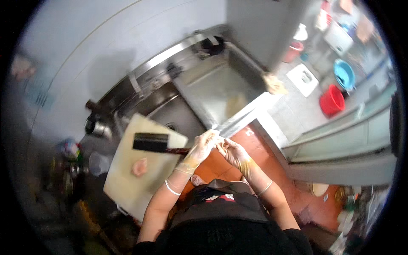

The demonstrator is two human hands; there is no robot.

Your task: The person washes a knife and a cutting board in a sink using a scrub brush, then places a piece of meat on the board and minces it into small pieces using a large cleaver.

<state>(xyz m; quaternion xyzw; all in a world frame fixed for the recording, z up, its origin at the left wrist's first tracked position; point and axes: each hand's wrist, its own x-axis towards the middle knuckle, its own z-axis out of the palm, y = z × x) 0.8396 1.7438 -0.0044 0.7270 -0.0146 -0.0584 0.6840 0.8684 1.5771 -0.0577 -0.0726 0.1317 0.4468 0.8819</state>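
My left hand [204, 147] and my right hand [235, 153], both in thin translucent gloves, meet in front of the sink's front edge. Their fingertips come together, but blur hides whether anything is between them. To the left lies a pale cutting board [127, 188], its far end reaching over the smaller basin. On it rests a cleaver with a dark rectangular blade [150, 142]; its brown handle [177, 150] points towards my left hand, which partly hides the end. A small piece of pale pink raw meat [139, 167] lies on the board below the blade.
Beyond my hands stands a steel double sink with a small basin [178, 114] and a large basin [210, 92]. A metal pot [98, 127] and a clear plastic container [98, 164] are left of the board. A red bucket [332, 100] and a blue basin [344, 75] stand at right.
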